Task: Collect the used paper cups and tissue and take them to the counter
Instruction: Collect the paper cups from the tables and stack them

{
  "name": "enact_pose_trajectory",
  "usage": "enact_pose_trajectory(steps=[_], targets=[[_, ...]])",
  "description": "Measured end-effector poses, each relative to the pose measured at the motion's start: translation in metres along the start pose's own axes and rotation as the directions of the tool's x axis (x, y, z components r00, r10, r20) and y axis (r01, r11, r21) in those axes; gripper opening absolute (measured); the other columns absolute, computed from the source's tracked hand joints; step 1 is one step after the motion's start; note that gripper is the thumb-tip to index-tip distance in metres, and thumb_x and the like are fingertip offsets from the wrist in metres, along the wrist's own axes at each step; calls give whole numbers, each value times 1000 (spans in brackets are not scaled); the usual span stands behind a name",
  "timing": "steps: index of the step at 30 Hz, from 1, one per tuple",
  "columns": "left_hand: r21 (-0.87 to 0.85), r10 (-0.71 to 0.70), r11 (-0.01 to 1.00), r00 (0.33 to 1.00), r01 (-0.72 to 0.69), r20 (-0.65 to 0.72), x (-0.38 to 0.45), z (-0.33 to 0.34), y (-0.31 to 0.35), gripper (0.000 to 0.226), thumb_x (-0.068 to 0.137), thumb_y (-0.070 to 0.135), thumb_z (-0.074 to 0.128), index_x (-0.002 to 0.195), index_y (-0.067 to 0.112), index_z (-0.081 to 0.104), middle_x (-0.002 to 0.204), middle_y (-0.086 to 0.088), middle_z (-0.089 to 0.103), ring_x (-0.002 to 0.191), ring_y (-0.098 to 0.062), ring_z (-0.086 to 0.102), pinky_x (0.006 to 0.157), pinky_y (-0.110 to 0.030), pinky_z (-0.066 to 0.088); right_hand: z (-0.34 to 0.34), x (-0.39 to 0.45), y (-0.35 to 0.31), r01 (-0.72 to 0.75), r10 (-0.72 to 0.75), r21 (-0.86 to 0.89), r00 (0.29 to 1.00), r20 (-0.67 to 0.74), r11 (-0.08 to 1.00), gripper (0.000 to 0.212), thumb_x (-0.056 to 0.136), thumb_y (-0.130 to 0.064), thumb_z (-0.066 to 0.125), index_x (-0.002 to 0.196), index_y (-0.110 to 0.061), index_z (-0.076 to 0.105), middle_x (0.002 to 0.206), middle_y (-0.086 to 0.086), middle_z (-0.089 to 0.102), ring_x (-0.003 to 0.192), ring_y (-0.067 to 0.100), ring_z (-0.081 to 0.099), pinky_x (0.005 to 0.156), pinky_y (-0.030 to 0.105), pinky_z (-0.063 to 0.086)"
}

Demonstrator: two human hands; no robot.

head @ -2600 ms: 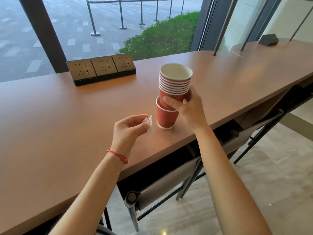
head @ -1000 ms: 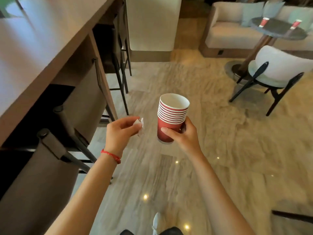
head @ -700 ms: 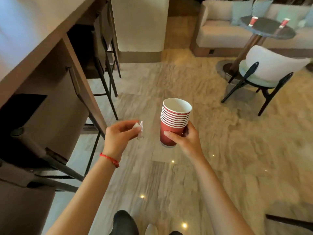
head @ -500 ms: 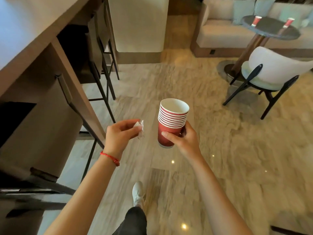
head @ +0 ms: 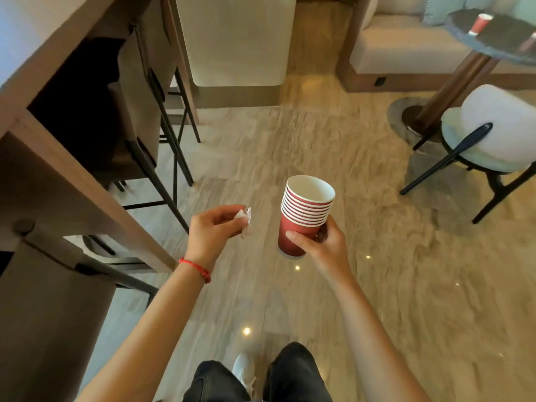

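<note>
Head view shows collecting partly done: right hand (head: pixel 320 245) grips the cup stack (head: pixel 304 213), left hand (head: pixel 213 232) pinches the tissue (head: pixel 245 218), both carried over the floor (head: pixel 377 271), while another cup (head: pixel 480 24) waits on the round table (head: pixel 504 39) and delivery remains.

Head view, looking down over pale marbled floor (head: pixel 377 256). Right hand (head: pixel 324 245) wrapped around stack of nested red paper cups (head: pixel 304 216), held upright, top cup empty. Left hand (head: pixel 213 233) pinched crumpled white tissue (head: pixel 245 220) between thumb and fingertips; red string bracelet (head: pixel 195 268) at wrist. Wooden surface (head: pixel 43 53) with stools at left; round table (head: pixel 499 36) bearing another red cup (head: pixel 480 24) at upper right, white chair (head: pixel 493 134) beside.
</note>
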State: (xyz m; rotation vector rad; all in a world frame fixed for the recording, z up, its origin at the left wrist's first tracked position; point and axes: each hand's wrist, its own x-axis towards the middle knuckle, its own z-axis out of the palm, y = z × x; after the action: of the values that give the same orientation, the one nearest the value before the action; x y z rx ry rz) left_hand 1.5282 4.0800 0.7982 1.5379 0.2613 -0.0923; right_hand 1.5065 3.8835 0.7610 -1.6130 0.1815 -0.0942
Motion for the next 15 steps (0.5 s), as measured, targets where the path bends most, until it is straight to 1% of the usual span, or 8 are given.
enact_pose_trajectory(steps=[2,5,8,11,15], targets=[[-8,-22,1000,1000,22,7,33,11,2,18,76,-1,70,83,15,70,72,2,71,66,-2,68,60,-12,52,-3,35,4,-12,12,-7,1000,-4,1000,49,63,-5,84,99,-26,59,95,-7,69,84,2,66,72,17,52],[-5,-45,999,999,46,12,85,31,4,17,76,-2,70,85,12,71,67,5,72,67,-2,67,60,-12,51,-9,91,7,-17,17,1,1000,-14,1000,48,60,-11,84,99,-24,59,95,-2,69,84,4,66,73,18,52],[1,-59,998,998,59,-9,143,54,6,18,76,-1,70,84,14,71,71,2,71,66,-2,67,61,-12,52,-16,154,11,-14,15,6,1000,-23,1000,47,58,-19,81,99,-24,59,94,-7,69,86,5,66,74,19,53],[1,-60,998,998,60,-26,199,80,15,19,76,-2,70,81,16,71,66,5,71,64,-3,67,60,-13,52,-27,217,13,-11,11,4,1000,-7,1000,47,57,-20,81,99,-25,59,91,-9,70,86,6,67,73,19,52],[-12,-79,997,996,79,-42,263,113,38,18,75,-3,71,81,14,71,71,2,70,64,-3,67,62,-14,53,-42,297,2,-12,12,-1,1000,-1,1000,46,58,-22,81,98,-26,59,89,-14,71,87,3,66,71,16,50]])
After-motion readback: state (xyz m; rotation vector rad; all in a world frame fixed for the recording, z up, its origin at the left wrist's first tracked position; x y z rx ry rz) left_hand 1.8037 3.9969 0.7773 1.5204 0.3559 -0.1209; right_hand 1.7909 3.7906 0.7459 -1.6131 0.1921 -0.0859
